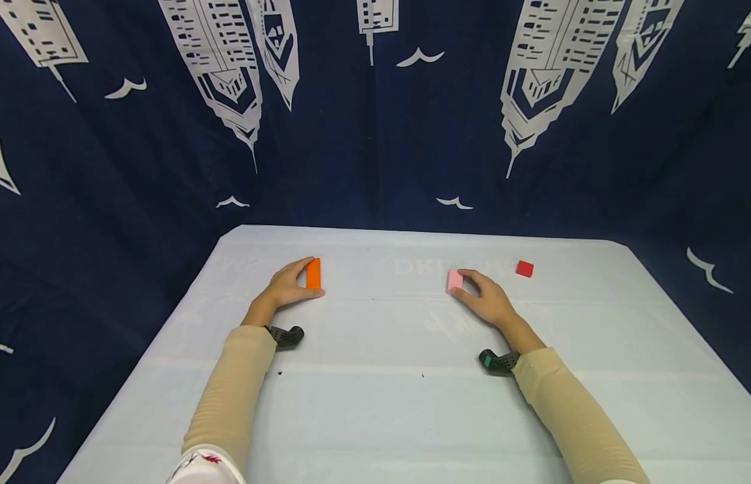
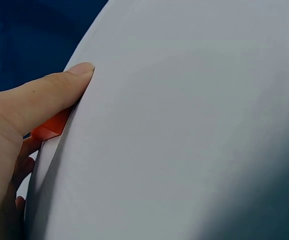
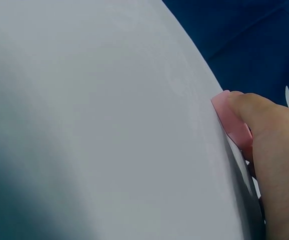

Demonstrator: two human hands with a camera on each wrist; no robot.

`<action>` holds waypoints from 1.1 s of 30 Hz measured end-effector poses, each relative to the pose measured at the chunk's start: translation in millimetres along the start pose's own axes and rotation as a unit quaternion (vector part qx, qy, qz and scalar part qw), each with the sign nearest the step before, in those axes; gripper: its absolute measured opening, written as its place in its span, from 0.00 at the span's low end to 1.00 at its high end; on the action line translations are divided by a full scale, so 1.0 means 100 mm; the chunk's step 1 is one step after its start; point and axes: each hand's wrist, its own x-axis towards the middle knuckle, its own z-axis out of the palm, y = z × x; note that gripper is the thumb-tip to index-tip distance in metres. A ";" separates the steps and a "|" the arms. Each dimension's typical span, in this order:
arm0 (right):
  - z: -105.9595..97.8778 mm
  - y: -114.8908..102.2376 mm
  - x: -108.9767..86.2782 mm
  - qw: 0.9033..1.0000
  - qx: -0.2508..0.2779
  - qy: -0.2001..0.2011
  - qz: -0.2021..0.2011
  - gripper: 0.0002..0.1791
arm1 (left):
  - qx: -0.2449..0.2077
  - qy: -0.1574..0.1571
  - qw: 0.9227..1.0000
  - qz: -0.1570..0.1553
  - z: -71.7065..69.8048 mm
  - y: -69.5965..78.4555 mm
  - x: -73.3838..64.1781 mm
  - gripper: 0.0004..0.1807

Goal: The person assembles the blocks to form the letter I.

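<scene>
At the far left of the table, my left hand (image 1: 287,286) pinches an orange rectangular block (image 1: 313,274) between thumb and fingers. In the left wrist view the thumb covers most of that orange block (image 2: 53,126). Right of centre, my right hand (image 1: 490,301) grips a small pink block (image 1: 454,280) between thumb and fingertips. The right wrist view shows the pink block (image 3: 230,119) under the thumb, its far side hidden. A small red block (image 1: 524,268) lies apart on the table, to the right of the right hand and slightly farther back.
Both blocks in hand are near the back of a white-covered table (image 1: 375,403). Behind it hangs a dark blue curtain (image 1: 375,148) with white building prints. A dark wrist device (image 1: 287,337) is strapped on the left wrist, another device (image 1: 498,362) on the right.
</scene>
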 end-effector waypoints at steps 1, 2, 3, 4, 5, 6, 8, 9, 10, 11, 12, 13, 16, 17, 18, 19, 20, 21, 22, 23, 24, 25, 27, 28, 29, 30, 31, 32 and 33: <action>0.00 0.00 0.00 1.000 0.000 -0.001 0.001 0.35 | 0.000 0.002 1.000 0.000 0.00 0.00 0.00 0.52; 0.00 0.00 0.00 1.000 0.002 -0.001 0.004 0.35 | -0.001 0.004 1.000 0.000 0.00 0.00 0.00 0.52; -0.01 -0.01 0.00 1.000 0.001 -0.002 0.004 0.35 | -0.002 0.006 1.000 0.000 0.00 0.00 -0.01 0.52; -0.01 -0.01 0.00 1.000 0.000 -0.002 0.005 0.36 | -0.003 0.008 1.000 0.000 0.00 0.00 -0.01 0.52; -0.01 -0.01 0.00 1.000 -0.001 -0.002 0.004 0.36 | -0.004 0.010 1.000 0.000 0.00 0.00 -0.02 0.52; -0.01 -0.01 0.00 1.000 -0.002 -0.001 0.004 0.36 | -0.006 0.013 1.000 -0.001 0.00 0.00 -0.02 0.52; -0.01 -0.02 0.00 1.000 -0.002 -0.002 0.003 0.36 | -0.009 0.017 1.000 -0.001 0.01 0.00 -0.04 0.52; -0.01 -0.03 0.00 1.000 -0.002 -0.002 0.002 0.36 | -0.013 0.020 1.000 -0.003 0.01 0.01 -0.05 0.52; -0.01 -0.03 0.00 1.000 -0.002 -0.002 0.001 0.36 | -0.016 0.024 1.000 -0.002 0.01 0.01 -0.06 0.52; -0.01 -0.03 0.00 1.000 -0.001 -0.002 0.000 0.36 | -0.017 0.026 1.000 -0.002 0.02 0.01 -0.06 0.52; -0.01 -0.03 0.00 1.000 -0.001 -0.002 0.000 0.36 | -0.019 0.029 0.999 -0.002 0.03 0.00 -0.06 0.52; -0.01 -0.03 0.00 1.000 -0.002 -0.002 0.000 0.35 | -0.021 0.031 0.999 -0.001 0.03 0.00 -0.06 0.52; -0.01 -0.03 0.00 1.000 -0.003 0.000 0.001 0.35 | -0.024 0.037 0.999 -0.001 0.05 -0.02 -0.05 0.52; -0.01 -0.03 0.01 1.000 -0.005 0.000 0.000 0.35 | -0.024 0.039 0.999 0.000 0.05 -0.02 -0.04 0.53; -0.01 -0.03 0.01 1.000 -0.004 0.000 0.001 0.35 | -0.026 0.042 0.999 0.001 0.05 -0.02 -0.05 0.53; -0.01 -0.03 0.01 1.000 -0.004 0.000 0.001 0.36 | -0.027 0.044 0.999 0.002 0.05 -0.02 -0.05 0.53; -0.01 -0.03 0.01 1.000 -0.003 0.001 0.001 0.36 | -0.027 0.046 0.999 0.004 0.05 -0.02 -0.05 0.53; -0.01 -0.03 0.00 1.000 -0.003 0.000 0.001 0.36 | -0.026 0.048 0.998 0.006 0.05 -0.02 -0.06 0.53; -0.01 -0.03 0.00 1.000 -0.004 0.000 0.001 0.36 | -0.025 0.050 0.998 0.008 0.06 -0.02 -0.06 0.53; -0.01 -0.03 0.00 1.000 -0.005 -0.001 0.001 0.36 | -0.023 0.051 0.998 0.011 0.06 -0.02 -0.06 0.53; 0.00 -0.03 0.00 1.000 -0.004 -0.001 0.003 0.36 | -0.022 0.051 0.998 0.012 0.07 -0.02 -0.06 0.53; 0.00 -0.02 0.00 1.000 -0.004 -0.001 0.003 0.36 | -0.022 0.052 0.998 0.014 0.07 -0.02 -0.06 0.53; 0.00 -0.02 0.00 1.000 -0.004 -0.002 0.003 0.36 | -0.019 0.054 0.998 0.019 0.08 -0.02 -0.06 0.53; 0.00 -0.02 0.00 1.000 -0.004 -0.001 0.002 0.36 | -0.019 0.056 0.998 0.021 0.08 -0.01 -0.06 0.53; 0.00 -0.02 0.00 1.000 -0.002 -0.001 0.002 0.36 | -0.017 0.058 0.998 0.024 0.08 -0.01 -0.06 0.53; 0.00 -0.02 0.00 1.000 -0.004 0.000 0.001 0.36 | -0.016 0.061 0.998 0.028 0.08 0.01 -0.06 0.53; 0.00 -0.02 0.00 1.000 -0.003 0.000 0.001 0.36 | -0.015 0.064 0.997 0.031 0.07 0.02 -0.06 0.52; 0.00 -0.02 0.00 1.000 -0.003 0.000 0.002 0.36 | -0.012 0.066 0.997 0.034 0.07 0.03 -0.06 0.53; 0.00 -0.01 0.00 1.000 -0.003 0.001 0.003 0.36 | -0.010 0.068 0.997 0.037 0.07 0.05 -0.06 0.52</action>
